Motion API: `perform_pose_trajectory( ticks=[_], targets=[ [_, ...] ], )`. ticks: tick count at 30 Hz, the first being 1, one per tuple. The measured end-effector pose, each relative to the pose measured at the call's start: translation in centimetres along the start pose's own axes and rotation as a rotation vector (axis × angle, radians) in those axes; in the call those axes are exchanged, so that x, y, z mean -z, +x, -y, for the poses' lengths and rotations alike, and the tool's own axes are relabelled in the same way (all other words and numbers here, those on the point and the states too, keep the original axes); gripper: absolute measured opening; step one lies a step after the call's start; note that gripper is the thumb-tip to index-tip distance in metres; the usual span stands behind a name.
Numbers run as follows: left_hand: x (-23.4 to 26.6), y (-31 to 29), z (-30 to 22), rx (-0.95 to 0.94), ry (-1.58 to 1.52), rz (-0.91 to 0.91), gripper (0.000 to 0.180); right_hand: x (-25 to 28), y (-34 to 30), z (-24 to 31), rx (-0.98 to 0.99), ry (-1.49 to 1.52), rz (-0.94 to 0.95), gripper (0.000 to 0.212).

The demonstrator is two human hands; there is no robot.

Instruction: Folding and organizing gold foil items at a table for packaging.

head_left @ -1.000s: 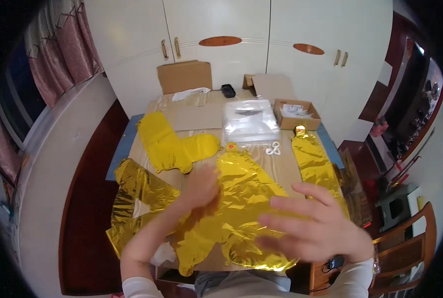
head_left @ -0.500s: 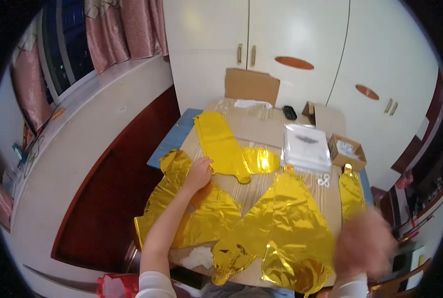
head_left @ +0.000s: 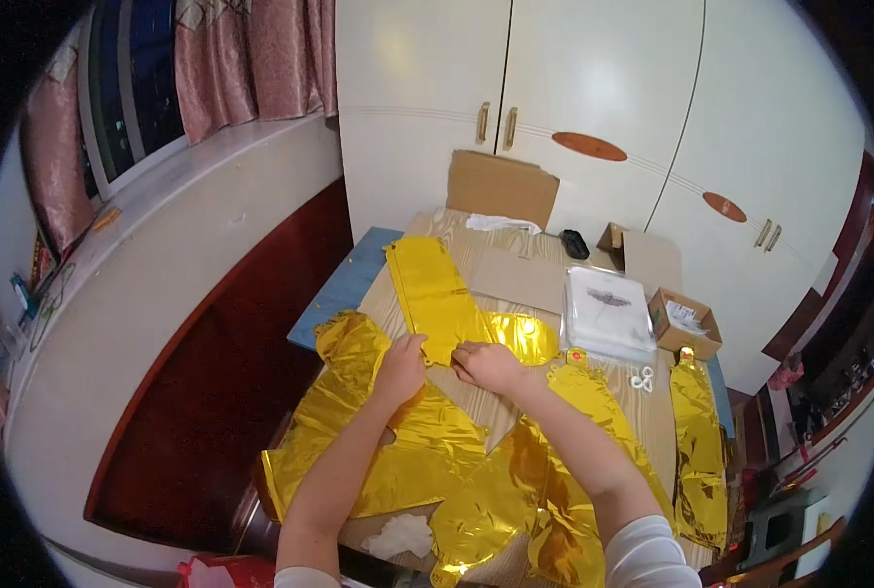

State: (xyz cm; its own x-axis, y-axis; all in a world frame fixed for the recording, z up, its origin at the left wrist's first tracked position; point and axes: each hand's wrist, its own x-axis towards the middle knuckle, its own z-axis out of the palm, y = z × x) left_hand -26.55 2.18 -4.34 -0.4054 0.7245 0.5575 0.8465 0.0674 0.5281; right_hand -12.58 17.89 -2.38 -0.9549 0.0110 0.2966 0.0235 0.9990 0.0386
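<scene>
A flat, folded gold foil balloon (head_left: 435, 294) lies on the wooden table, its short arm stretching right. My left hand (head_left: 400, 372) is closed at its lower left edge, fingertips pinching the foil. At its lower end, my right hand (head_left: 488, 367) has its fingers curled onto the foil; the fingertips are partly hidden. A large crumpled gold foil sheet (head_left: 427, 451) spreads under my forearms across the near side of the table. Along the right edge lies a long gold foil piece (head_left: 699, 446).
Toward the back right are a clear-wrapped white pack (head_left: 608, 309), an open cardboard box (head_left: 687, 318) and white ring-shaped pieces (head_left: 642, 379). A black object (head_left: 574, 244) and brown cardboard (head_left: 502, 189) stand near the cabinet (head_left: 594, 78). White crumpled tissue (head_left: 400, 536) lies at the near edge.
My right hand has swung from the lower right to the folded balloon's lower end, beside my left hand. The long foil piece now lies stretched along the right edge.
</scene>
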Motion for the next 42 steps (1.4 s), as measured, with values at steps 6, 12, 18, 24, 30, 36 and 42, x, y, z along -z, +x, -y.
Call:
perform_pose_trajectory(
  ticks=[6, 12, 18, 24, 30, 36, 42],
  targets=[
    [0.0, 0.0, 0.0, 0.135, 0.073, 0.02, 0.023, 0.3, 0.0, 0.7, -0.046, -0.006, -0.046, 0.018],
    [0.5, 0.2, -0.5, 0.092, 0.077, 0.019, 0.015, 0.2, 0.4, 0.3, 0.018, -0.055, -0.041, 0.02],
    [0.2, 0.1, 0.3, 0.035, -0.002, -0.01, 0.013, 0.0, 0.1, 0.7, -0.006, -0.033, -0.079, 0.017],
    [0.0, 0.2, -0.2, 0.069, -0.026, -0.017, 0.017, -0.2, -0.1, 0.5, -0.086, 0.052, -0.12, 0.017],
    [0.2, 0.3, -0.6, 0.048, 0.052, 0.03, 0.013, 0.2, 0.0, 1.5, -0.158, 0.097, -0.161, 0.019],
    [-0.2, 0.4, -0.9, 0.02, 0.06, -0.044, 0.013, -0.7, 0.3, 1.2, -0.21, 0.081, -0.137, 0.016],
    [0.3, 0.3, -1.3, 0.004, 0.082, -0.086, 0.022, -0.5, 0.9, 0.8, -0.363, 0.283, -0.198, 0.014]
  ],
)
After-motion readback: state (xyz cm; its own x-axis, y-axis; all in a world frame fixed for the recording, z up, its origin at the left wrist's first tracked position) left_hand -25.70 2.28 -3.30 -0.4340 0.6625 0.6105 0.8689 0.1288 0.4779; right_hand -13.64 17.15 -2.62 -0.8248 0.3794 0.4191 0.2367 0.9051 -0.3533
